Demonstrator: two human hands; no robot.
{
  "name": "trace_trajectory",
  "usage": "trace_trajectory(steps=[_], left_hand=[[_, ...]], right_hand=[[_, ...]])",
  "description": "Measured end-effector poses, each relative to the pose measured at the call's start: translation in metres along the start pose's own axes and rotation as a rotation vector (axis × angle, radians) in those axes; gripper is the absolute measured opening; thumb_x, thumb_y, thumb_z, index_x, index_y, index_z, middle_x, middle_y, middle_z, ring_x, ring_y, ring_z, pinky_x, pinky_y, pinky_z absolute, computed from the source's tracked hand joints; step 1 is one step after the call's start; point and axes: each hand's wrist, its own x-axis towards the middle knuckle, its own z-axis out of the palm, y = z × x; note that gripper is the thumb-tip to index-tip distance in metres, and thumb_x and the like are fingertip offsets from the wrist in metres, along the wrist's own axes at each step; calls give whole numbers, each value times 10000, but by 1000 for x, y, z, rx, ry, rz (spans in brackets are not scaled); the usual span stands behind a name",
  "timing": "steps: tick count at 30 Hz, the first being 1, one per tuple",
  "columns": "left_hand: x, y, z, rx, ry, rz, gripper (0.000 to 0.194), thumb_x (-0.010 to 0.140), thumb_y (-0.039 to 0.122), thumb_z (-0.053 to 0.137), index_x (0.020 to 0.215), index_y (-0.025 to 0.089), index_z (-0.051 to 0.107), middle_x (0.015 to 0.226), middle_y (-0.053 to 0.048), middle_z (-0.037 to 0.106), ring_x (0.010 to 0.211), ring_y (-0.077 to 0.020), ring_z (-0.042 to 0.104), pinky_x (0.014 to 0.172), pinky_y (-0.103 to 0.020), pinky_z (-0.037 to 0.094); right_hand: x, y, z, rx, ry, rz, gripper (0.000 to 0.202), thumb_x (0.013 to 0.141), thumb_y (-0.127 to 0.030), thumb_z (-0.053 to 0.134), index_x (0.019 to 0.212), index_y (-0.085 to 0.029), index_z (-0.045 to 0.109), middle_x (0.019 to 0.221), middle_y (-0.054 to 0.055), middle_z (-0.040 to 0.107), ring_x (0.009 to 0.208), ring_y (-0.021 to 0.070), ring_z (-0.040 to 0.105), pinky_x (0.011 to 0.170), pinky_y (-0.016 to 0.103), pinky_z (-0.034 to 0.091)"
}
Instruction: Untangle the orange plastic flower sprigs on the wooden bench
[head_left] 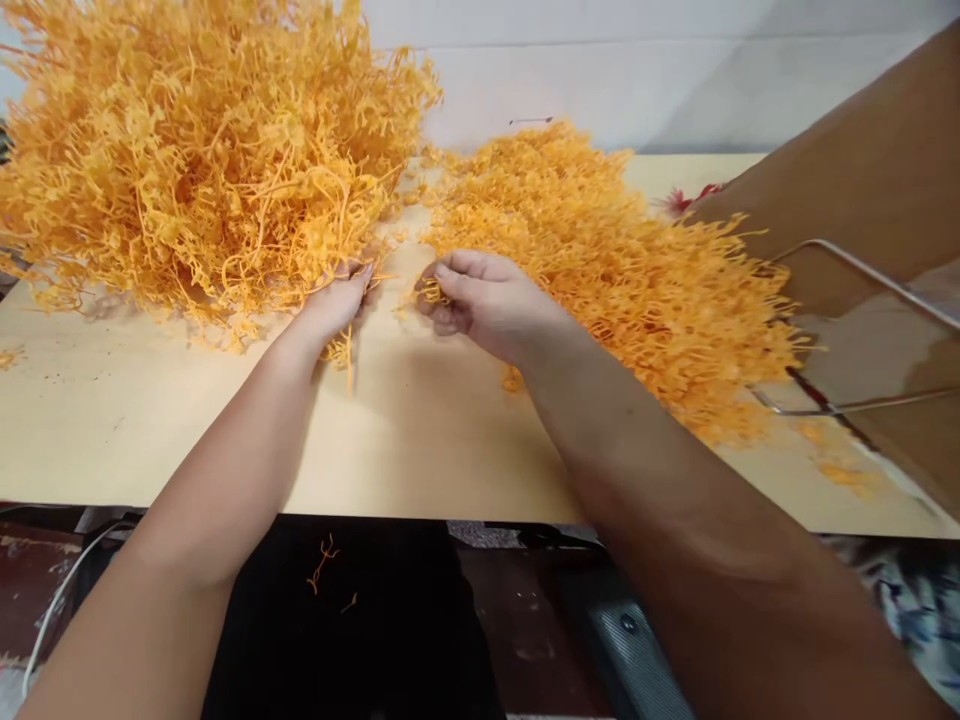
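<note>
L pile (210,150) matt, plastic-look, v. rough; tabletop (435,440) smooth, wood-look.

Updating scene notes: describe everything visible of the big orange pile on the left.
The big orange pile is a tall, bushy tangle of thin, curling strands, yellow-orange and rubber- or plastic-like by look. It rests on the left of the pale table, its top cut off by the picture's edge. Loose ends fringe its base. The left hand is at its lower right edge; exact contact is unclear.
</note>
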Motion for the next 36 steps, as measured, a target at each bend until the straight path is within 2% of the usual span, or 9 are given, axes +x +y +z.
trace_trajectory(steps=[3, 7, 12, 17, 21, 25, 28, 32, 36], left_hand=[[-3, -4, -7, -434, -172, 48, 349, 860, 439, 400, 832, 137, 572, 742, -34, 623, 590, -95, 576, 628, -239, 458], [-8, -6, -7, -662, -264, 77, 337, 720, 430, 628, 866, 134, 561, 729, 0, 603, 615, -73, 557, 693, -236, 447], [-14, 0, 2, -626, -301, 122, 475, 568, 241, 757, 981, 141, 546, 898, -17, 634, 891, -133, 589, 906, -310, 405], [-17, 3, 3, -598, -280, 158, 282, 643, 190, 679, 886, 116, 556, 859, -13, 634, 842, -106, 582, 884, -279, 426], [-19, 4, 1, -529, -345, 186, 248, 655, 150, 652, 889, 115, 576, 869, -21, 644, 847, -113, 585, 897, -288, 421], [-18, 3, 2, -447, -396, 288, 203, 681, 150, 629, 875, 103, 595, 864, -42, 653, 868, -131, 587, 907, -301, 418], [-16, 1, 5, -406, -353, 337, 183, 709, 155, 601, 885, 105, 605, 867, -42, 656, 886, -134, 586, 916, -304, 412], [-15, -1, 5, -380, -316, 296, 244, 698, 160, 609, 937, 112, 608, 903, -39, 652, 914, -142, 582, 931, -322, 401], [-15, -2, 5, -368, -301, 287, 215, 693, 145, 601, 906, 114, 614, 870, -27, 643, 881, -133, 578, 906, -311, 414]], right_hand=[[21, 4, 5, 59, 86, -11, 172, 894, -181, 418, 722, -186, 424, 539, -43, 484, 421, 51, 376, 446, 191, 310], [29, 22, 8, 33, 141, -53, 226, 884, -203, 466, 664, -184, 418, 493, -60, 446, 395, 43, 386, 430, 189, 311], [21, 35, 7, 129, 91, -90, 210, 866, -260, 503, 679, -187, 439, 508, -61, 469, 410, 47, 431, 450, 186, 361], [19, 35, 7, 218, 34, -89, 158, 858, -211, 506, 718, -184, 439, 529, -59, 487, 433, 51, 453, 451, 177, 361], [17, 34, 8, 267, 13, -76, 153, 862, -187, 494, 718, -180, 440, 531, -56, 495, 428, 47, 451, 461, 176, 370], [14, 31, 8, 278, 13, -64, 161, 873, -179, 471, 715, -173, 447, 541, -49, 504, 426, 42, 447, 457, 171, 360], [13, 28, 9, 259, 44, -34, 180, 887, -149, 426, 710, -169, 452, 518, -52, 489, 413, 41, 432, 447, 168, 348], [10, 23, 9, 180, 87, 10, 187, 883, -173, 448, 696, -174, 458, 487, -56, 472, 405, 44, 422, 438, 170, 345], [6, 17, 9, -39, 160, -25, 223, 869, -165, 465, 647, -177, 450, 437, -63, 441, 362, 45, 385, 405, 179, 304]])
